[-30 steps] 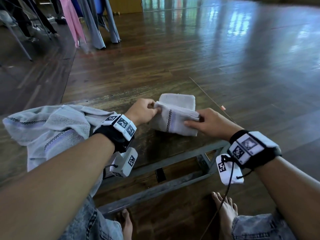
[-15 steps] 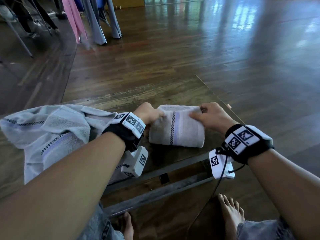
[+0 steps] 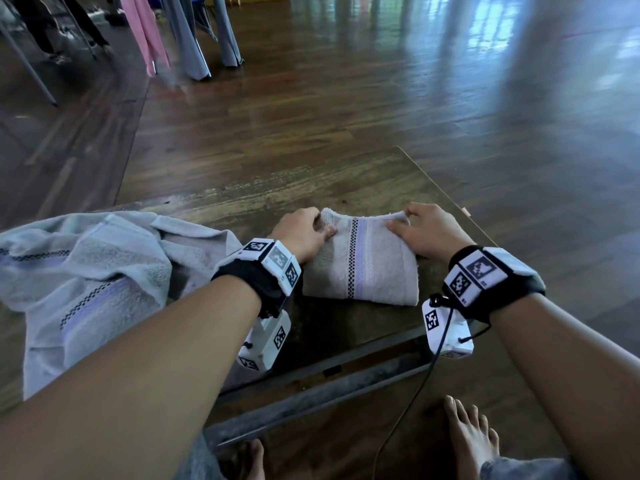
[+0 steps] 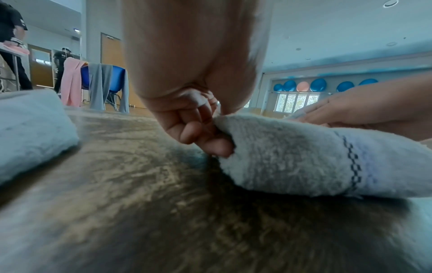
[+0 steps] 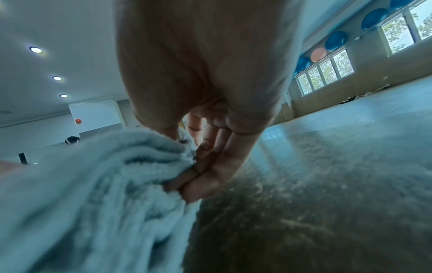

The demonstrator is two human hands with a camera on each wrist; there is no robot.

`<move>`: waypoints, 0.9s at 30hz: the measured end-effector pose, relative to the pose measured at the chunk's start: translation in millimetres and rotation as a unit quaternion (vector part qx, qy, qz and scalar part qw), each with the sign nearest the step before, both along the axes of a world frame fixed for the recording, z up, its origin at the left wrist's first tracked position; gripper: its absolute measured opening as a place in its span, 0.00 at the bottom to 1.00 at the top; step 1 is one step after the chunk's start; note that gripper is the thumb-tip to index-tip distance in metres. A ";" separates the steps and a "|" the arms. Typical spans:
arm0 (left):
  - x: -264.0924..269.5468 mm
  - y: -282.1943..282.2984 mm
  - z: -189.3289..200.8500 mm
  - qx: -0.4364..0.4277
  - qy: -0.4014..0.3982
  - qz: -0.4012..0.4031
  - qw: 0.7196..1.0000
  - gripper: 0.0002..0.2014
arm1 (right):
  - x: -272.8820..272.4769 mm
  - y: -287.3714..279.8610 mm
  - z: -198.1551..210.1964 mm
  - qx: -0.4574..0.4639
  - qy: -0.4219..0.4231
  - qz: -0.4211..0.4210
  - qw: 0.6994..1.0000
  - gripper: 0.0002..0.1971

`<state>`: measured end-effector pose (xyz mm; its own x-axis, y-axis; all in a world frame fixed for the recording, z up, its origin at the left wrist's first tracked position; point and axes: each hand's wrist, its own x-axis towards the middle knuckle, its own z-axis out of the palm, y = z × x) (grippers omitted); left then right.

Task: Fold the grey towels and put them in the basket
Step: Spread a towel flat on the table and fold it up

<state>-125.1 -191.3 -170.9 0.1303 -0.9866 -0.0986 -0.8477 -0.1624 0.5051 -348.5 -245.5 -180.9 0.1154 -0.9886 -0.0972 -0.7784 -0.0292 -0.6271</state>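
A small folded grey towel (image 3: 363, 268) with a checked stripe lies on the glass table (image 3: 346, 181), between my hands. My left hand (image 3: 304, 230) pinches its far left corner; in the left wrist view the curled fingers (image 4: 205, 140) grip the towel (image 4: 304, 157) at its edge. My right hand (image 3: 420, 226) pinches the far right corner, thumb on top; in the right wrist view its fingers (image 5: 205, 177) dig into the layered edge of the towel (image 5: 105, 184). A second grey towel (image 3: 90, 271) lies crumpled at the left. No basket is in view.
The table's right edge (image 3: 446, 199) runs just beyond my right hand, and its metal frame (image 3: 311, 393) shows through the glass near my bare feet (image 3: 471, 441). Pink and grey cloths (image 3: 173, 36) hang over a chair at the far left. Wooden floor lies all around.
The towel's top half has been brought over and laid flat into a smaller rectangle. Both hands have shifted to its far corners, and the view has tilted down slightly.
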 end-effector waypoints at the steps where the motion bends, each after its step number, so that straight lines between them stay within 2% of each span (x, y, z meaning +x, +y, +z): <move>1: 0.0 -1.7 -1.2 0.005 -0.002 0.002 1.000 0.16 | 1.2 -2.2 -0.1 0.003 0.003 0.000 1.000 0.18; 3: -0.4 -5.1 -2.7 0.014 -0.007 0.007 1.000 0.16 | 2.0 -6.4 -1.7 0.005 0.010 -0.005 1.000 0.22; 9: -2.9 -8.9 -5.4 0.023 -0.006 0.028 0.999 0.20 | 2.2 -8.9 -3.9 0.015 0.017 -0.019 1.000 0.23; 13: -5.1 -10.4 1.2 0.064 0.040 0.077 0.994 0.28 | 5.0 -4.6 0.7 0.024 0.034 -0.031 0.999 0.15; 14: -4.7 -11.0 4.1 0.075 0.054 0.077 0.993 0.27 | 6.4 -1.7 2.4 0.025 0.042 -0.026 0.998 0.15; 16: -3.7 -11.2 9.0 0.076 0.063 0.065 0.993 0.20 | 9.3 4.4 4.4 0.028 0.064 -0.002 0.998 0.15; 18: -2.9 -8.7 12.0 0.023 0.052 0.069 0.996 0.11 | 12.1 12.4 8.7 0.029 0.073 0.015 0.997 0.14; 19: -2.4 -7.1 13.0 -0.014 0.049 0.069 0.996 0.10 | 13.1 16.9 11.4 0.030 0.076 0.019 0.997 0.14; 21: -0.5 -4.0 16.1 -0.085 0.018 0.037 0.996 0.13 | 13.3 23.1 17.2 0.047 0.106 0.051 0.992 0.18; 23: 0.1 0.0 21.2 -0.111 -0.063 -0.022 0.992 0.15 | 11.9 29.0 20.8 0.123 0.105 0.116 0.980 0.22; 25: -2.0 5.7 26.8 -0.070 -0.111 -0.063 0.989 0.12 | 8.6 35.6 22.1 0.213 0.083 0.162 0.960 0.26; 27: -5.9 15.2 31.4 0.012 -0.119 -0.096 0.988 0.14 | 3.8 42.1 22.0 0.192 0.081 0.157 0.965 0.28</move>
<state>-131.0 -176.2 -139.5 -0.0362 -0.9931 -0.1115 -0.9585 0.0029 0.2852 -344.7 -203.4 -158.9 0.3557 -0.7950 -0.4914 -0.8578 -0.0691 -0.5092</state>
